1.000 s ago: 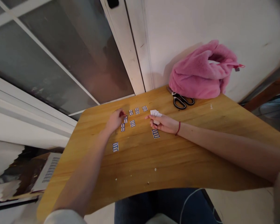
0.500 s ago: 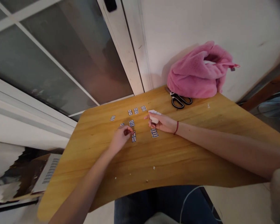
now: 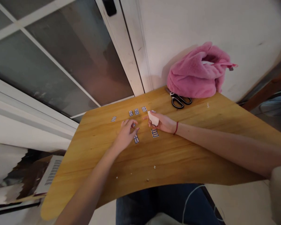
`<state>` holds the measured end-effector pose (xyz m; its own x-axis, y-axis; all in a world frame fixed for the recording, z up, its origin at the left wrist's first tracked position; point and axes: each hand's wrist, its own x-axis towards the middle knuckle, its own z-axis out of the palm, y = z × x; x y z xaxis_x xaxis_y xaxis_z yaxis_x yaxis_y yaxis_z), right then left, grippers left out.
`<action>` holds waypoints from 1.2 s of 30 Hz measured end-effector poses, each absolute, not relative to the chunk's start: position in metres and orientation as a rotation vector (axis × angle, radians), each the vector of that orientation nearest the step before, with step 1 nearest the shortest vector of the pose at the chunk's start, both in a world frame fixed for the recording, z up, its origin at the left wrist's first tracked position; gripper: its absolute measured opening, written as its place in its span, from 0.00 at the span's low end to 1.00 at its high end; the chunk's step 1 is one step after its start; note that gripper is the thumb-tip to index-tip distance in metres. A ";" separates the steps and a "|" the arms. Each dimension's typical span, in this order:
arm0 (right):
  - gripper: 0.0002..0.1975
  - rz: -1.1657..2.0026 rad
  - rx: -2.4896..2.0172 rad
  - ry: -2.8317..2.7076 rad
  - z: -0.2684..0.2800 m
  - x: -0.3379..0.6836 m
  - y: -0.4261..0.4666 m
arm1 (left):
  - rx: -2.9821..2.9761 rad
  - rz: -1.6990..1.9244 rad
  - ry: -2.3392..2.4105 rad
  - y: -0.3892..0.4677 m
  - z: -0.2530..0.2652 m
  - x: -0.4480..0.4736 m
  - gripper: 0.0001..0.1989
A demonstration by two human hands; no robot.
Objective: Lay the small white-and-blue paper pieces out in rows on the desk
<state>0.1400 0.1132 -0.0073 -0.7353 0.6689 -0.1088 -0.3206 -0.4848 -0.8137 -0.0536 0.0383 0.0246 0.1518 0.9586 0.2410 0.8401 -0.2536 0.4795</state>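
Note:
My right hand (image 3: 162,122) is closed around a small stack of white paper cards (image 3: 154,118), just above the wooden table (image 3: 103,162). My left hand (image 3: 125,132) hovers over the middle of the table with thumb and fingers apart and nothing visible between them. Under its thumb lies a card with blue markings (image 3: 136,138), and another blue-marked piece shows partly behind its fingers. A striped blue-and-white card (image 3: 155,133) rests just below my right hand. Farther back, several similar cards (image 3: 136,111) lie in a loose row, with one card (image 3: 113,119) off to the left.
Black-handled scissors (image 3: 178,100) lie at the back edge, partly under a pink plush bag (image 3: 198,75) against the wall. Tiny white scraps (image 3: 154,167) dot the near part of the table. A glazed door (image 3: 79,47) stands behind the left side; a box (image 3: 50,172) sits below left.
My left hand has opened from a pinch and shifted slightly right and up, covering cards that showed before. The stack in my right hand has turned to show a flat white face.

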 end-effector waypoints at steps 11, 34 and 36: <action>0.23 2.228 -0.521 -1.214 -0.006 0.139 0.111 | 1.803 1.047 1.569 0.088 0.023 -0.014 0.09; 0.23 2.264 -0.584 -1.085 -0.007 0.139 0.115 | 1.687 1.295 2.072 0.065 0.036 -0.141 0.12; 0.23 2.266 -0.588 -1.083 -0.008 0.138 0.115 | 1.790 1.103 2.195 0.054 0.031 -0.149 0.11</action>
<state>0.1384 0.1148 -0.0083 -0.7502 0.6450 -0.1456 -0.2918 -0.5205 -0.8025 -0.1493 0.0538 0.0306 -0.3028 0.8853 0.3529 0.8113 0.0451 0.5829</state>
